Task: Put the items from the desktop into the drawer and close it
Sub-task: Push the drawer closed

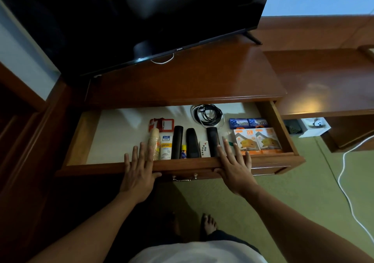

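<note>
A: Since the tabletop looks bare of small things, can it be said that the putting-away is done?

B: It can be judged so. Only the TV and its white wire are seen up there. The items are seen lying in the open drawer: a stack of paper cups, a white tube, 3 black remotes, a small white remote, a coil of black cable, 2 blue boxes and 2 orange boxes.

A: What is left to be done?

B: The drawer must be pushed shut. It is pulled far out.

A: How are the hands placed?

B: The left hand is laid flat on the front edge of the drawer, with its fingers straight and spread. The right hand is laid the same way, further right on the same edge. Nothing is held by either hand.

A: Is the handle used?

B: No. It is seen between the 2 hands, lower down, and it is not touched. A flat push from both palms is likely called for.
</note>
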The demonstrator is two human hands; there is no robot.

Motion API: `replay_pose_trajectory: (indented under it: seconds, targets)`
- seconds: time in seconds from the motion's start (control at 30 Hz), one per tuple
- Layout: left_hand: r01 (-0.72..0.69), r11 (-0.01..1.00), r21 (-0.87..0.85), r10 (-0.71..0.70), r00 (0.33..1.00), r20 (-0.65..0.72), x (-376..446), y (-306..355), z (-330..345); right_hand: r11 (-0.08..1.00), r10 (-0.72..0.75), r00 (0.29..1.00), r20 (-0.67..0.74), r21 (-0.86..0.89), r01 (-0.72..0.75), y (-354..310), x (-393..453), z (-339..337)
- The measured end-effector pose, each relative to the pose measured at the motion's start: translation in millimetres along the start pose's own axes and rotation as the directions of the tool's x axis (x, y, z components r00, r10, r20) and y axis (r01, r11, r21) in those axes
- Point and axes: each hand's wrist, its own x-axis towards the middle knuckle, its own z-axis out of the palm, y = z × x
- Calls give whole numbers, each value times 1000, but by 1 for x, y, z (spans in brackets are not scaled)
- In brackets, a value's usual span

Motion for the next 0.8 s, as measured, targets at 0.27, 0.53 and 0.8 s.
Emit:
replay_pose_trajectory:
  seconds: [0.27, 0.53, 0.8]
  targets:
    - [74, 997, -6, -72, 982, 174, 62, 0, -34, 998, 65, 997, 42, -28, -64, 1, 65, -23]
    - [34, 999, 39, -43, 971, 234, 105, -6, -56, 998, 40, 998, 46, -54, -38, 3, 108, -44]
    - [24, 998, 64, -35, 982, 187, 157, -15, -75, 997, 45, 999, 30, -70, -43, 8, 162, -79]
